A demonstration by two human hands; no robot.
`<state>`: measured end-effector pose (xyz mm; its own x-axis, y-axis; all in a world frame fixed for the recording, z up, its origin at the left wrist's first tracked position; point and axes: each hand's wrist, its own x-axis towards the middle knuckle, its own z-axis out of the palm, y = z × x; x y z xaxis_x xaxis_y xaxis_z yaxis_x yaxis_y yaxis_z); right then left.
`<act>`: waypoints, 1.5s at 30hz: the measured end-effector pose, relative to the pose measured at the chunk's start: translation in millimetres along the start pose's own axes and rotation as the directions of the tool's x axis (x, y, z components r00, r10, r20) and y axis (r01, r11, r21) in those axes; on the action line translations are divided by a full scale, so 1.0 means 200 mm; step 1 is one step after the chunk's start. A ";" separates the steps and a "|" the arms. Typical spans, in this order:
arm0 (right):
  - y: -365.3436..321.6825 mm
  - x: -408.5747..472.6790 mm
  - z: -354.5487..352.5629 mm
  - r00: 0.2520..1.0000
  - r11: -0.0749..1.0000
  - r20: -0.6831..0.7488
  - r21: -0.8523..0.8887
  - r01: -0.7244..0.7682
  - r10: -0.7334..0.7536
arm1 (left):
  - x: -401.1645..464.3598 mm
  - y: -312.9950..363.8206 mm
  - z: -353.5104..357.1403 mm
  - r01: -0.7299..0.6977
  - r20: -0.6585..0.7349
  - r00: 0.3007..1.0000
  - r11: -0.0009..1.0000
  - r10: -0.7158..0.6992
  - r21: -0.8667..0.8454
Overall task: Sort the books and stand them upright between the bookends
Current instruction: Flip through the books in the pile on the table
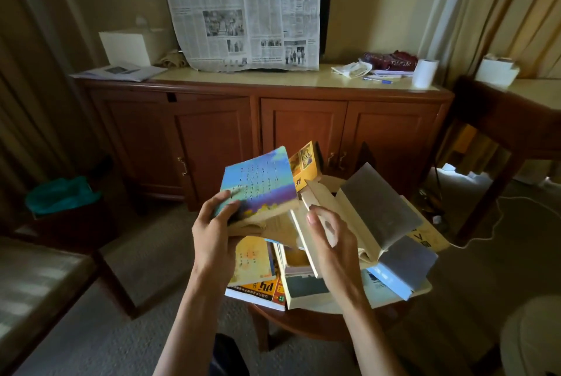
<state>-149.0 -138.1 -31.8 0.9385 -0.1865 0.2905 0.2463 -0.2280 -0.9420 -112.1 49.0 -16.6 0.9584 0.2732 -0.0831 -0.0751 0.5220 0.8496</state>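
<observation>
Several books lie heaped on a small round wooden table [306,322]. My left hand [214,231] grips the lower left corner of a book with a blue and purple cover [259,182], lifted and tilted above the heap. My right hand [329,239] hovers over the pile with fingers loosely curled, its fingertips at the edge of a cream book [303,234]; whether it holds that book is unclear. A grey-covered book [379,208] leans at the right. A yellow book [305,163] stands behind, and an orange one [261,287] lies at the front. No bookends can be made out.
A wooden sideboard [267,120] stands behind the table, with a newspaper [243,8] hanging over it, a paper roll [425,71] and pens. A chair [45,278] sits at the left, a desk [516,120] at the right, and a white cable [485,233] runs across the carpet.
</observation>
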 end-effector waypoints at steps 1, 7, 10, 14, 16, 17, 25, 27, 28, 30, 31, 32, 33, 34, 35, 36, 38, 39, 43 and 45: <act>-0.04 -0.01 0.00 0.998 1.000 0.064 0.012 0.000 -0.001 | -0.01 0.00 0.02 0.021 0.028 0.999 0.997 -0.019 -0.074; -0.12 0.08 0.04 0.946 0.869 0.098 -0.376 0.322 -0.309 | -0.11 -0.16 0.13 0.140 0.282 0.950 0.990 -0.134 -0.003; -0.10 0.10 0.01 0.927 0.689 0.209 -0.622 0.373 -0.313 | -0.16 -0.28 0.16 0.190 0.350 0.913 0.978 -0.208 0.084; -0.09 0.15 -0.01 0.844 0.408 0.426 -0.742 0.532 -0.325 | -0.17 -0.37 0.08 0.109 0.449 0.836 0.897 -0.316 0.429; -0.06 0.17 0.00 0.795 0.304 0.524 -0.738 0.603 -0.305 | -0.10 -0.36 0.04 0.132 0.342 0.882 0.867 -0.324 0.481; -0.03 0.18 0.01 0.775 0.277 0.567 -0.725 0.631 -0.279 | -0.05 -0.34 0.03 0.144 0.289 0.909 0.878 -0.299 0.456; 0.24 0.05 0.01 0.827 0.295 0.545 -0.775 0.559 -0.135 | 0.07 -0.18 -0.15 0.332 0.400 0.811 0.899 -0.427 0.286; 0.26 0.04 -0.04 0.885 0.389 0.448 -0.798 0.460 -0.127 | 0.07 -0.19 -0.15 0.284 0.313 0.868 0.902 -0.386 0.324; 0.27 0.03 -0.07 0.905 0.454 0.408 -0.787 0.417 -0.123 | 0.07 -0.20 -0.15 0.267 0.310 0.878 0.910 -0.366 0.318; 0.30 0.04 -0.13 0.932 0.626 0.344 -0.704 0.335 -0.112 | 0.06 -0.21 -0.16 0.244 0.309 0.887 0.917 -0.343 0.317; 0.31 0.03 -0.16 0.941 0.701 0.324 -0.648 0.299 -0.102 | 0.06 -0.22 -0.17 0.238 0.315 0.887 0.918 -0.338 0.316; 0.32 0.03 -0.18 0.945 0.747 0.302 -0.599 0.289 -0.123 | 0.06 -0.23 -0.18 0.236 0.316 0.888 0.922 -0.333 0.307; 0.32 0.03 -0.20 0.948 0.764 0.273 -0.574 0.295 -0.162 | 0.07 -0.23 -0.17 0.234 0.311 0.892 0.924 -0.327 0.302; 0.33 0.04 -0.22 0.950 0.772 0.245 -0.558 0.303 -0.196 | 0.07 -0.23 -0.17 0.222 0.318 0.893 0.926 -0.320 0.306; 0.33 0.04 -0.23 0.952 0.788 0.222 -0.538 0.299 -0.209 | 0.06 -0.23 -0.15 0.196 0.321 0.897 0.925 -0.304 0.327; 0.33 0.04 -0.23 0.956 0.810 0.206 -0.513 0.286 -0.207 | 0.06 -0.22 -0.14 0.159 0.329 0.903 0.926 -0.278 0.344; 0.35 0.04 -0.23 0.959 0.838 0.182 -0.470 0.277 -0.215 | 0.05 -0.20 -0.10 0.085 0.333 0.918 0.927 -0.215 0.365; 0.36 0.05 -0.23 0.959 0.841 0.167 -0.461 0.282 -0.230 | 0.05 -0.19 -0.09 0.049 0.349 0.918 0.927 -0.189 0.373; 0.36 0.08 -0.24 0.944 0.808 0.038 -0.508 0.300 -0.327 | 0.05 -0.18 -0.06 -0.016 0.375 0.905 0.863 -0.203 0.506; 0.32 0.08 -0.23 0.912 0.725 0.059 -0.586 0.361 -0.406 | 0.04 -0.17 -0.02 -0.064 0.381 0.903 0.814 -0.199 0.577</act>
<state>-129.8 -198.6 -80.7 0.7700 -0.0212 0.6377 0.3755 -0.7929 -0.4799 -102.4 37.1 -49.1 0.9851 -0.1655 -0.0460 0.0367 -0.0589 0.9976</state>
